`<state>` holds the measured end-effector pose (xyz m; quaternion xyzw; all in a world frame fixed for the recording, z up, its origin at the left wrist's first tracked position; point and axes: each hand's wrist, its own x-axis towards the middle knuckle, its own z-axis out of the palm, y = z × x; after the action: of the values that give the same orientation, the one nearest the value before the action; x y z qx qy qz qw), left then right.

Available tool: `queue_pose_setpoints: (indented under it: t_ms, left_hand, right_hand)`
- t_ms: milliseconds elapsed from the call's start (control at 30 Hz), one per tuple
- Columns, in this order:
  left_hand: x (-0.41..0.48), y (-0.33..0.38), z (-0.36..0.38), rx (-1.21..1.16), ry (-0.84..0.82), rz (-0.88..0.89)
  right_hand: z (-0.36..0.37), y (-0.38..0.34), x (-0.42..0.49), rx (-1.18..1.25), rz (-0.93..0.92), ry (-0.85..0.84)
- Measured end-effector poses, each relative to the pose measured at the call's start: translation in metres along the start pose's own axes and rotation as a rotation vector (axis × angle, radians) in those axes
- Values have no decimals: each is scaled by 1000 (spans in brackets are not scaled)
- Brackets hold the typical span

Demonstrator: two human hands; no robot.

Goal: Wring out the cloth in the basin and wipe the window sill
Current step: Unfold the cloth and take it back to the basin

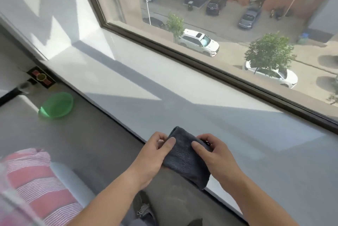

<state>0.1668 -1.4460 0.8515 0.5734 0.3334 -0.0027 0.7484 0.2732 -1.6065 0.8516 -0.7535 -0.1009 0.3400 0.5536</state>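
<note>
Two hands: both are on the cloth [184, 156], and both are gripping. The left hand [153, 154] pinches the left edge, thumb on top and fingers curled under. The right hand [217, 152] takes the right edge the same way.
Cloth look: dark blue-grey, folded over into a thick pad, with a nubby weave showing on the top face (wet or dry, can't tell from here).
Cloth place: held up between the hands, right over the front edge of the window sill [164, 88]. The rounded fold points at the glass and the near corner hangs down past the edge.
Window sill: wide, smooth and pale grey-white, with bands of sunlight and shadow slanting across it.
Basin [56, 106]: green and round, down on the floor [91, 139] at the left, near the sill's front and well apart from the cloth.
Floor: plain grey, with red-and-white striped fabric [36, 180] at the lower left.
Window frame [182, 55]: dark brown, running along the back of the sill.
Outside: a street below, with parked cars [199, 42] and small green trees [268, 50] in the sun.
</note>
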Motion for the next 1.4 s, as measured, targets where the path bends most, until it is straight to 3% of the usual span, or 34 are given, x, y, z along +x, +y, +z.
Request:
queue_pose_setpoints:
  t_ms: [167, 433, 733, 1000, 1133, 1233, 1400]
  left_hand:
    - [15, 18, -96, -122, 152, 8]
    - [47, 51, -292, -275, 428, 63]
    - [79, 76, -478, -359, 721, 118]
    - [142, 112, -649, -488, 929, 117]
    - [160, 134, -738, -507, 1015, 93]
    - [165, 145, -803, -529, 1049, 81]
    - [182, 159, -905, -599, 1040, 108]
  right_hand:
    - [89, -48, 51, -86, 16, -109]
    - [272, -109, 136, 41, 161, -353]
    - [474, -166, 236, -136, 316, -596]
    - [646, -225, 349, -189, 43, -582]
    - [738, -254, 393, -192, -2, -645]
    - [804, -274, 418, -116, 108, -705]
    - [910, -301, 452, 142, 540, -755]
